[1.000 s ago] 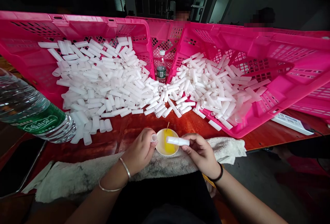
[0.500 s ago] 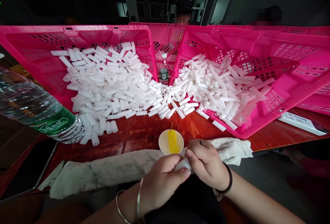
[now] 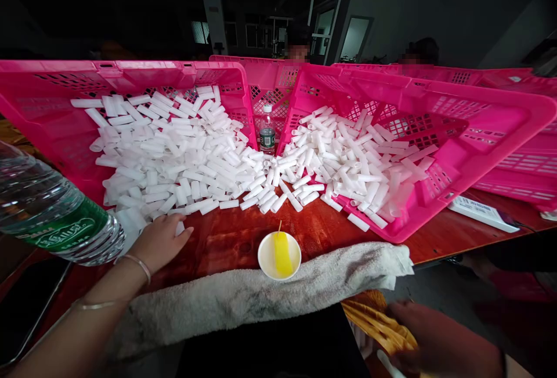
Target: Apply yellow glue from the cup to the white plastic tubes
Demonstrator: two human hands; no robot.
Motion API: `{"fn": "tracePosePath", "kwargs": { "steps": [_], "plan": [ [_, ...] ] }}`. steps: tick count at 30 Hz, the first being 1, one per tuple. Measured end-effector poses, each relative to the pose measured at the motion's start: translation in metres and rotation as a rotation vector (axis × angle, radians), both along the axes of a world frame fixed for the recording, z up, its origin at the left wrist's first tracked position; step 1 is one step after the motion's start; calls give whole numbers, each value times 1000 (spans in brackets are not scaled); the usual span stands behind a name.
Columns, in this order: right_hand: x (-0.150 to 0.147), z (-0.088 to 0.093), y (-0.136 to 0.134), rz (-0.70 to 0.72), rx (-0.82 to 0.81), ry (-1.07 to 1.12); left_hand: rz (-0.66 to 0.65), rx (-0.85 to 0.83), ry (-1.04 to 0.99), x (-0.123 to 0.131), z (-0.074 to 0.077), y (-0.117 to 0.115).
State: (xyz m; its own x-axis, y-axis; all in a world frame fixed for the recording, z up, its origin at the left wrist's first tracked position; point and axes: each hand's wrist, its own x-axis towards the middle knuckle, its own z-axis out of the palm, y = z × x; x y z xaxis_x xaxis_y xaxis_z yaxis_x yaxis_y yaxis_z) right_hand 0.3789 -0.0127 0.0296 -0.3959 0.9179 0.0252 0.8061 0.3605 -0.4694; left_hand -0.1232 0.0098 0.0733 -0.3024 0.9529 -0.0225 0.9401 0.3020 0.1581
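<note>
My left hand is at the front left edge of a heap of short white plastic tubes. Its thumb and fingers are closed about one white tube, whose end shows between them. Low on the right, my right hand is smeared by motion beside a bunched orange-yellow fabric or bag. A white tube shows just below that hand; whether the fingers hold it is unclear. Between the hands, a small white bowl contains a yellow block with a thin stick.
Two tipped pink crates spill tubes onto the red-brown table. A rolled, stained towel lines the front edge. A large water bottle leans at left; a smaller bottle stands between the crates. People are behind.
My hands were together in front of the bowl around a whitish tube; they have parted. The left went out to the tubes at left, the right down to the lower right. The view shifted slightly.
</note>
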Motion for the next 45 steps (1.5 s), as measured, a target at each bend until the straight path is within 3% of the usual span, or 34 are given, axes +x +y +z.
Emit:
{"fn": "tracePosePath", "kwargs": {
  "steps": [2, 4, 6, 8, 11, 14, 17, 20, 23, 28, 32, 37, 39, 45],
  "plan": [
    [-34, 9, 32, 189, -44, 54, 19, -142, 29, -27, -7, 12],
    [-81, 20, 75, 190, 73, 121, -23, -191, 27, -29, -12, 17],
    [-128, 24, 118, 106, 222, 149, -64, -208, 30, -16, -16, 18],
    [-164, 19, 153, 66, 259, 145, -95, -222, 45, 2, -19, 17],
    [-184, 4, 175, 44, 305, 100, -160, -212, 63, 22, -22, 11],
    [-166, 2, 163, 36, 324, 76, -227, -164, 77, 32, -23, 0],
    [-133, 14, 134, 79, 293, 53, -319, -13, 29, 41, -24, -10],
    [-114, 21, 105, 324, 192, 199, -373, 102, -195, 56, -25, -16],
    [-123, 8, 88, 512, 155, 419, -377, 157, -389, 74, -28, -19],
    [-151, -22, 85, 435, 285, 392, -399, 163, -459, 91, -36, -23],
    [-153, -24, 88, 500, 290, 363, -372, 150, -450, 96, -38, -31],
    [-150, -21, 91, 425, -105, 572, -400, 170, -559, 111, -42, -38],
    [-150, -21, 90, 367, -177, 587, -422, 175, -571, 120, -46, -37],
    [-147, -17, 85, 491, 35, 515, -463, 242, -550, 142, -62, -21]
  ]
}}
